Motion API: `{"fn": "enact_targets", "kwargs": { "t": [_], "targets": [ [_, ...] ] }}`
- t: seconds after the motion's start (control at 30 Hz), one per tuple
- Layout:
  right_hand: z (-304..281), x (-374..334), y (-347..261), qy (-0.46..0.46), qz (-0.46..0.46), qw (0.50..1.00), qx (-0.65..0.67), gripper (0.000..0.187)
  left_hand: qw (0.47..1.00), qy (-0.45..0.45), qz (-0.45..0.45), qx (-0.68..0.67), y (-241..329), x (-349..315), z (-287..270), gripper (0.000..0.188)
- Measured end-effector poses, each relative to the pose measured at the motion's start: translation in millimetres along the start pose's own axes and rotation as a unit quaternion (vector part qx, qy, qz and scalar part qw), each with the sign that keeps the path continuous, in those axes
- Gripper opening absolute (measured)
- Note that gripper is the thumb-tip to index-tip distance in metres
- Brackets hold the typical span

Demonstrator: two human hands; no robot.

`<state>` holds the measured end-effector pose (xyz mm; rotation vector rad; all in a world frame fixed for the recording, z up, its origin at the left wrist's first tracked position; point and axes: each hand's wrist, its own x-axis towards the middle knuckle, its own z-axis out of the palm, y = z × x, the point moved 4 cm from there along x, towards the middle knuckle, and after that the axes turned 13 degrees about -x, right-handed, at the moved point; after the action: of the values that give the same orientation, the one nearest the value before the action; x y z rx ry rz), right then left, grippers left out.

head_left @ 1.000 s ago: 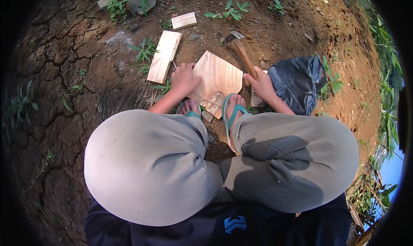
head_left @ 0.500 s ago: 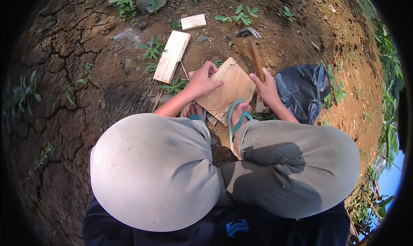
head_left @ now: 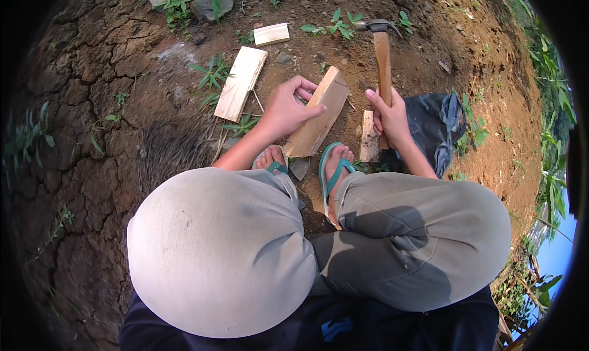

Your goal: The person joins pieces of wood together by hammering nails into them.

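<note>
your left hand (head_left: 288,109) is curling round the wooden board (head_left: 331,112), now tilting it steeply just ahead of your feet (head_left: 337,167) | right hand (head_left: 392,119) is gripping the hammer (head_left: 382,63) tightly, apart from the board | you're seemingly repositioning, not striking

On my feed, I see a passage between the tilted, pale wooden board (head_left: 324,115) and the brown-handled claw hammer (head_left: 383,63); a short, pale wooden block (head_left: 369,136) narrows its lower end, and a crumpled black plastic bag (head_left: 437,124) obstructs the right side.
</note>
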<state>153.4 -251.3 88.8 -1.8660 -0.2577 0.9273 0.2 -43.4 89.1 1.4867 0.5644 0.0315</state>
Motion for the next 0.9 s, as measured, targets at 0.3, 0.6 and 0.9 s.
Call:
{"fn": "enact_targets", "kwargs": {
  "t": [0.3, 0.6, 0.9],
  "targets": [
    [22, -21, -6, 0.080, 0.011, 0.996, -0.043, 0.053, 0.981, -0.122, 0.123, -0.086, -15, -17, 40, 0.051],
    [26, -22, -9, 0.067, 0.059, 0.995, -0.034, 0.056, 0.986, -0.060, 0.022, -0.153, -28, -8, 7, 0.023],
    [32, -16, -25, 0.068, 0.005, 0.994, -0.085, 0.076, 0.969, 0.222, -0.009, 0.110, -115, -8, -173, 0.050]
  ]
}}
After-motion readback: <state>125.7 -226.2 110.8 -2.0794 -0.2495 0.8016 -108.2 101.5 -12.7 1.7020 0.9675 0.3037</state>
